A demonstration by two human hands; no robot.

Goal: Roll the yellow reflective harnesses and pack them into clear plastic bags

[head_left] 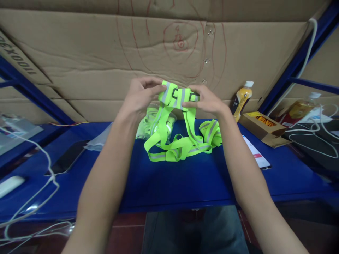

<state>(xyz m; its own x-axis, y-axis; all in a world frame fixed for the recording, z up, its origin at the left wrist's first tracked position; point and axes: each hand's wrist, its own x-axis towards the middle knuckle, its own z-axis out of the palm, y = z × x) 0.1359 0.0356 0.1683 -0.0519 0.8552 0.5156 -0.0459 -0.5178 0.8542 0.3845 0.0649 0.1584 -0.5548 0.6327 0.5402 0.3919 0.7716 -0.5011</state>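
Note:
Both hands hold up a neon-green reflective harness (166,141) with grey stripes and black buckles. My left hand (141,94) pinches its folded upper left end between thumb and fingers. At the upper right end, my right hand (206,98) grips the strap beside a black buckle. Below the hands, loose straps hang down and lie in loops on the blue table (180,183). Behind the left part sits a clear plastic bag (144,127) with more green straps inside. A folded green strap bundle (211,132) rests near my right forearm.
To the right stand a yellow-labelled bottle (242,98), an open cardboard box (265,128) and a second bottle (302,109); a lit phone (256,153) lies before them. A dark phone (70,157) and white cables (49,160) are on the left. A cardboard wall (92,49) closes the back.

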